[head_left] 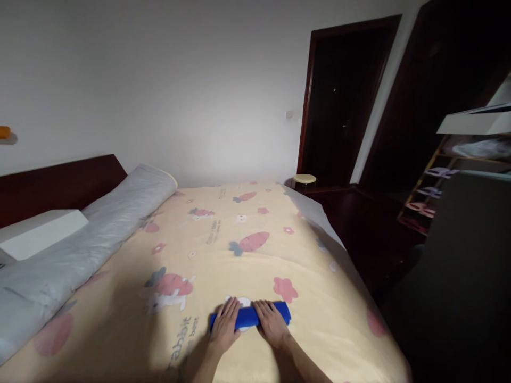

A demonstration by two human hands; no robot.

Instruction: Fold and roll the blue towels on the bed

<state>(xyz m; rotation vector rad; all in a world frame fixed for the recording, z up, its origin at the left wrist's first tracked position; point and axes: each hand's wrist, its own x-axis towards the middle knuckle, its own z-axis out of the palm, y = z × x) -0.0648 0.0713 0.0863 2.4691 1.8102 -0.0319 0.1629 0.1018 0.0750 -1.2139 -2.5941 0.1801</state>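
Note:
A rolled-up blue cloth (246,317) lies crosswise on the yellow printed bedsheet (223,271), near the front of the bed. My left hand (225,323) is closed over its left part, fingers reaching across the top to the far side. Over the right part sits my right hand (272,322), its fingers bent across the roll in the same way. Between the two hands a short stretch of blue shows, and both ends of the roll stick out past them. The palms and the underside of the roll are hidden.
A grey folded quilt (120,213) runs along the left side by the dark headboard (59,183), with a white box (43,231) beside it. A round stool (304,178) stands past the bed's far corner. At right are a dark chair back (463,276) and a shoe rack (433,183).

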